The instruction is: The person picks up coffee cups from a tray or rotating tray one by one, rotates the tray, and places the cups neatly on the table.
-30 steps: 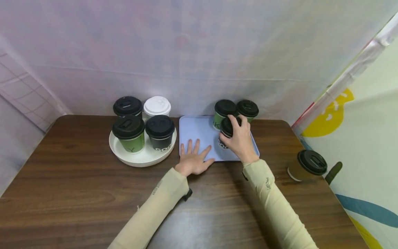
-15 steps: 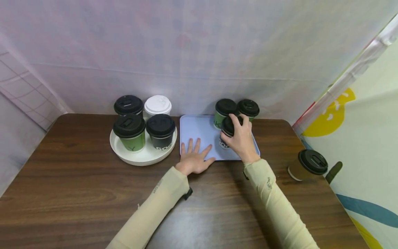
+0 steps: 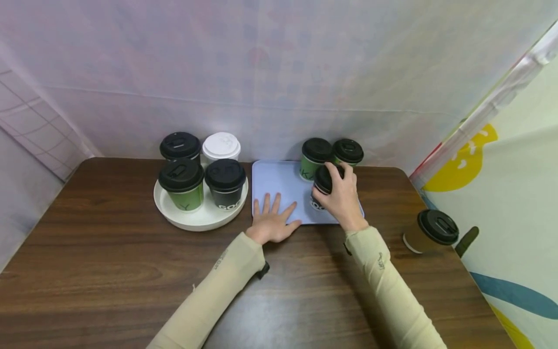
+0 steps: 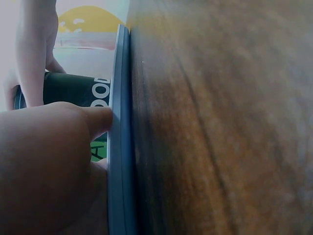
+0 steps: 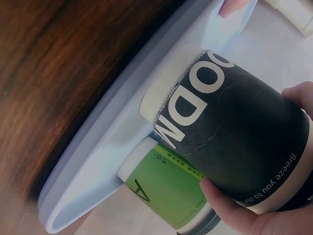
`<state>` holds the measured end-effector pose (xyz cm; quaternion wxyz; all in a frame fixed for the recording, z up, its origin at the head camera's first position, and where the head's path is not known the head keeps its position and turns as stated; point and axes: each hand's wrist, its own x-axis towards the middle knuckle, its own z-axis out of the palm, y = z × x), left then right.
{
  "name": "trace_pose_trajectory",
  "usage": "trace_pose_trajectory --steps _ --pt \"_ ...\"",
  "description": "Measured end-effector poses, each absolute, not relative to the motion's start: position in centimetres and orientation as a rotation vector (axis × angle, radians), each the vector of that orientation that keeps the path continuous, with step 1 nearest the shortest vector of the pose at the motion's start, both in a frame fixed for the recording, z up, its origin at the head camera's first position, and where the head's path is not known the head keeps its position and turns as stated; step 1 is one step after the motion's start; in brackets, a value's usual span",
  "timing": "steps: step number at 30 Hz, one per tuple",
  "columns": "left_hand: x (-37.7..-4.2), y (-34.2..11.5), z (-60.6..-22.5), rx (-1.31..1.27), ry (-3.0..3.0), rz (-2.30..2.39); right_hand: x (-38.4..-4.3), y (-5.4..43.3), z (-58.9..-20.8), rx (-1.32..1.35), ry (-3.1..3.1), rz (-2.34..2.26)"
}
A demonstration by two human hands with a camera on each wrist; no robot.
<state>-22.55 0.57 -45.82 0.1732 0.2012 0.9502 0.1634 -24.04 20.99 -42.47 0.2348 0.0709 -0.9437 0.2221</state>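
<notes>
My right hand (image 3: 342, 201) grips a black paper cup (image 3: 320, 182) from above, fingers around its dark lid. The cup stands upright on the right part of a light-blue tray (image 3: 279, 177); white lettering shows on the cup (image 5: 230, 127) in the right wrist view. Just behind it on the tray are two green cups with black lids, the left one (image 3: 308, 168) and the right one (image 3: 348, 151). Fingers spread, my left hand (image 3: 271, 227) rests on the tray's near left edge. In the left wrist view, the left thumb (image 4: 100, 120) touches the tray rim.
Left of the tray, a round white tray (image 3: 196, 226) holds several lidded cups: a green cup (image 3: 186, 198), a black cup (image 3: 224, 195), a white-lidded cup (image 3: 221, 145) and a black-lidded one (image 3: 179, 145). A brown cup (image 3: 414, 237) with a black lid stands near the table's right edge.
My right hand has shifted slightly to the right with the black cup in its grip. The left hand and the other cups stay in place.
</notes>
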Motion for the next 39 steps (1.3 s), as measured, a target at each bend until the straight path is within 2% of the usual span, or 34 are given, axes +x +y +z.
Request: trace_pose_trajectory --steps 39 --pt "-22.8 0.6 -46.0 0.578 2.703 0.438 -22.2 22.8 -42.2 0.164 -2.559 0.616"
